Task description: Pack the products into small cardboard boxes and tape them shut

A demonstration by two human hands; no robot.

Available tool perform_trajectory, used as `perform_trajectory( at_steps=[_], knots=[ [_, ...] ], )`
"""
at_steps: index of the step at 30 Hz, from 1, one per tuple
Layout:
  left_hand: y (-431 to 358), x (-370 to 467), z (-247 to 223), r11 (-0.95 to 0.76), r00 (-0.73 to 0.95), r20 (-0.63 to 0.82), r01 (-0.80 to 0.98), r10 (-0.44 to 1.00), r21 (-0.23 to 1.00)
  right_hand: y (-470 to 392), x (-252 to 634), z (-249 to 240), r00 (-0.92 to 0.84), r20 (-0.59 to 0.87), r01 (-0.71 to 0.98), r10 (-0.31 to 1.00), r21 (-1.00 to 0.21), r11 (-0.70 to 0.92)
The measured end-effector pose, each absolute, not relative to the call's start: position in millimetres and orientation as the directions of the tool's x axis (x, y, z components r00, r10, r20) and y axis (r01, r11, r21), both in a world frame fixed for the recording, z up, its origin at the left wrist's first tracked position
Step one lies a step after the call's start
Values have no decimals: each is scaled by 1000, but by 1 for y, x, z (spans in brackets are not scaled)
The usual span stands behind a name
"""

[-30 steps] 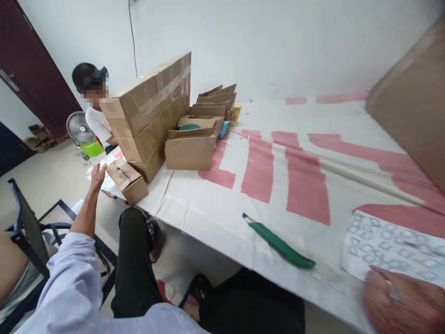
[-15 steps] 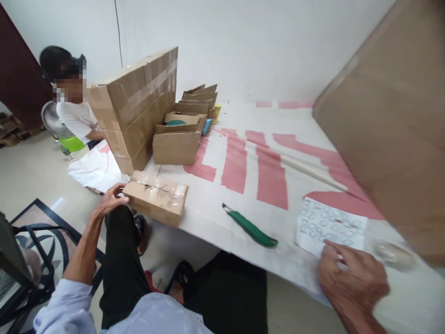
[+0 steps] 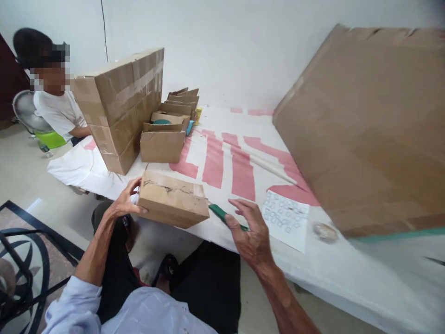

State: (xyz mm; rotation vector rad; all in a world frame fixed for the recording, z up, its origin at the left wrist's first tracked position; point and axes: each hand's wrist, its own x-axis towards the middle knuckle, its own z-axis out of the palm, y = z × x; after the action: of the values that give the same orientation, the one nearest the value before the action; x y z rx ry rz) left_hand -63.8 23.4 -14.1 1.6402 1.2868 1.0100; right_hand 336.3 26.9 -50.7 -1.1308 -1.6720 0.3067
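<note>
Left hand: the person's left hand (image 3: 123, 200) grips the left end of the small box (image 3: 172, 197), thumb in front, fingers behind.
Right hand: the right hand (image 3: 253, 237) has left the paper (image 3: 288, 221); fingers spread, nothing clearly held, it hangs over the knife (image 3: 219, 213), contact unclear.
Small box: at the table's (image 3: 342, 278) near edge, brought closer to the knife's tip.
Paper: lies free; the work seems to have passed to box and knife.

Brown carton (image 3: 174, 197): top taped, ragged line along it, at near edge of desk (image 3: 344, 273). Green-handled cutter (image 3: 217, 212): partly hidden, just beside carton's right end.
</note>
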Motion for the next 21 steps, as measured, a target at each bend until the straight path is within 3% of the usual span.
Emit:
perform_trajectory(
  at_steps=[4, 8, 14, 17, 21],
  knots=[
    [14, -25, 2, -288, 154, 244, 508, 957, 812, 31, 328, -50, -75, 583, 487, 809, -686, 540],
    [10, 2, 19, -294, 147, 258, 589, 955, 753, 32, 325, -58, -55, 544, 490, 837, -716, 497],
    [2, 15, 33, -401, 287, 280, 640, 916, 656, 30, 331, -39, -4, 571, 524, 821, -698, 488],
    [-1, 25, 37, -423, 286, 313, 658, 906, 624, 23, 328, 3, 6, 691, 596, 723, -583, 552],
    [-2, 48, 40, -419, 250, 351, 700, 902, 579, 13, 305, 62, -216, 787, 648, 578, -327, 688]
  ],
)
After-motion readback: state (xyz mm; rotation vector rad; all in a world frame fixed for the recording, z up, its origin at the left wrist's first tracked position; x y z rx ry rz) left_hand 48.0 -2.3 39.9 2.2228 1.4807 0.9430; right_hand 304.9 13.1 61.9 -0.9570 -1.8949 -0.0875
